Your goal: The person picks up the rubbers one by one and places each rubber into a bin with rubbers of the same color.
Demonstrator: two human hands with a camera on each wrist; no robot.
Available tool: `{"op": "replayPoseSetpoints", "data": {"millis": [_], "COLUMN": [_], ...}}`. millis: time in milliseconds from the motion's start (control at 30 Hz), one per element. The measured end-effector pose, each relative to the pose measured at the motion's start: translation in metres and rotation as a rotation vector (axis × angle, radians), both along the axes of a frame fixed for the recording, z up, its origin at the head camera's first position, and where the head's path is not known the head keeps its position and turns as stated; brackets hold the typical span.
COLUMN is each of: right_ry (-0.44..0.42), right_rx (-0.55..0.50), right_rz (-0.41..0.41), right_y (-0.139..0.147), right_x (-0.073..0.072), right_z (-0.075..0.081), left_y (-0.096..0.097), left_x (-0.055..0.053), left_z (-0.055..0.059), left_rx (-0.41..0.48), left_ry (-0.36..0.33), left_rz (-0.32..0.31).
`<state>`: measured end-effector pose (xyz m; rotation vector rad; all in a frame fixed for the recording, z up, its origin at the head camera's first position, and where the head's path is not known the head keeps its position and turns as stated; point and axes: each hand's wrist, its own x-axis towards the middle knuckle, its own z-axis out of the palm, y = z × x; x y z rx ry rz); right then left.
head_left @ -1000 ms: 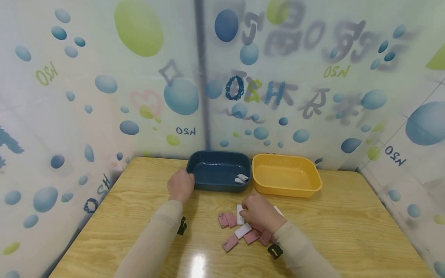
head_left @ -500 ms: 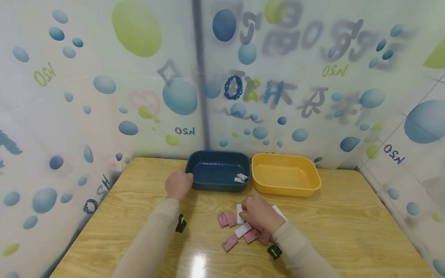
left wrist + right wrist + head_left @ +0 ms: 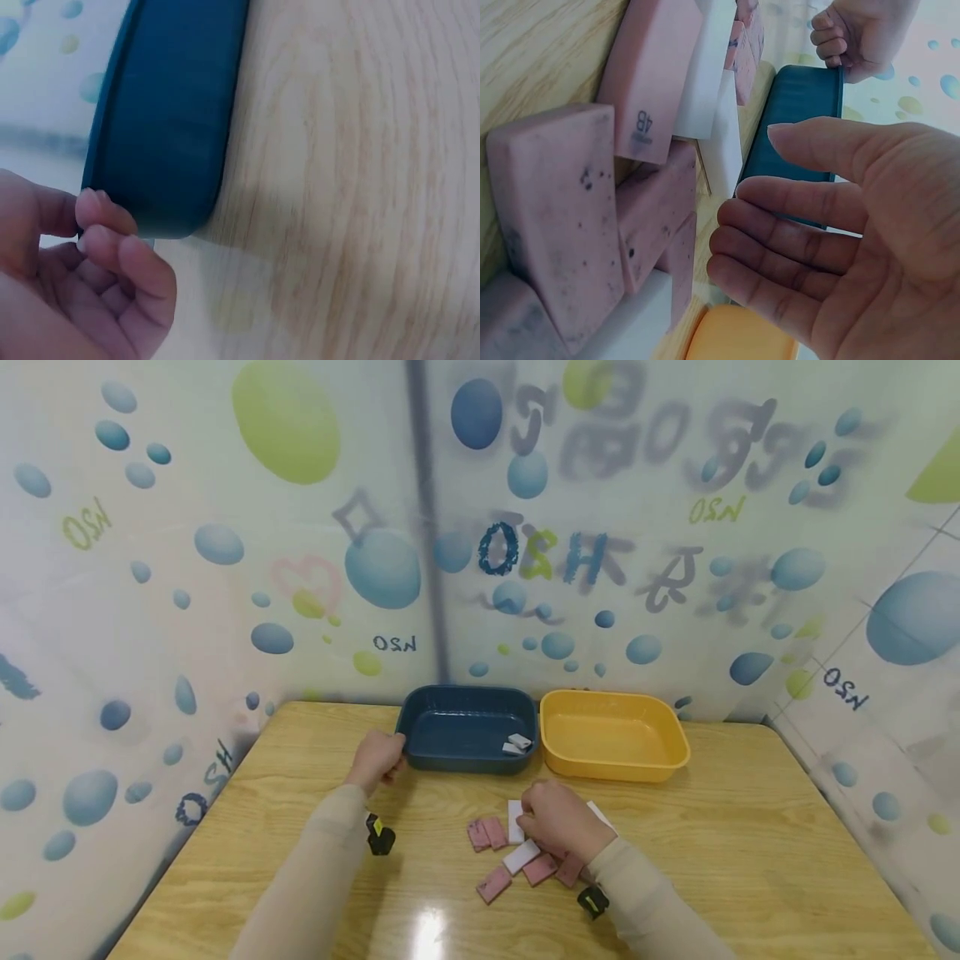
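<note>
My left hand (image 3: 375, 758) pinches the left rim of a dark blue plastic bin (image 3: 465, 762). In the left wrist view, the thumb and fingertips (image 3: 99, 211) meet at the bin's corner edge. My right hand (image 3: 561, 820) hovers over a loose pile of pink erasers (image 3: 494, 885) and white erasers (image 3: 521, 857), hiding part of it. From the right wrist, the right hand (image 3: 840, 225) shows thumb and fingers apart and gently bent, holding nothing. A pink eraser (image 3: 649, 82) marked "4B" lies among the nearest ones. Small white erasers (image 3: 517, 742) lie in the blue bin's right end.
A yellow bin (image 3: 611, 771) stands right beside the blue one at the back of the wooden table (image 3: 735, 843). Behind the bins, a patterned curtain (image 3: 660, 527) closes off the table's far edge.
My left hand has turned at the wrist and shifted slightly left, still at the blue bin's rim. The right hand stays over the erasers. The whole head view has drifted slightly.
</note>
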<state>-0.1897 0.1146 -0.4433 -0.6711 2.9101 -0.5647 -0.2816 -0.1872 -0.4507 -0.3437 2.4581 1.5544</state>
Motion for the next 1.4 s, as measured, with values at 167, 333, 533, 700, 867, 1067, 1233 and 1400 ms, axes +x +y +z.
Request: {"op": "replayPoseSetpoints", "data": {"millis": [167,333,533,700,867,1067,1233,1400], "right_ry": [0.012,0.027,0.0,0.001,0.017,0.033,0.036,0.004], "right_rx": [0.014,0.021,0.034,0.044,0.033,0.038,0.086,0.131], "right_rz": [0.002,0.004,-0.013,-0.009,0.001,0.01,0.012,-0.003], "right_y": [0.0,0.0,-0.002,-0.003,-0.003,-0.004,-0.005,-0.007], "right_x": [0.001,0.002,0.002,0.003,0.004,0.004,0.005,0.009], "right_z": [-0.001,-0.004,-0.006,-0.008,-0.009,-0.01,-0.01,-0.006], "left_y": [0.0,0.0,0.001,0.001,0.0,-0.003,-0.005,-0.004], "left_x": [0.0,0.0,0.001,0.002,0.002,0.001,0.001,0.001], "left_z": [0.004,0.005,0.009,0.01,0.009,0.007,0.006,0.005], "left_rx": [0.12,0.144,0.147,0.139,0.096,0.127,0.196,0.239], "left_ry": [-0.056,-0.078,-0.092,-0.077,-0.054,-0.059,-0.069,-0.066], "left_rz": [0.016,0.013,0.01,0.012,0.011,0.016,0.03,0.039]}}
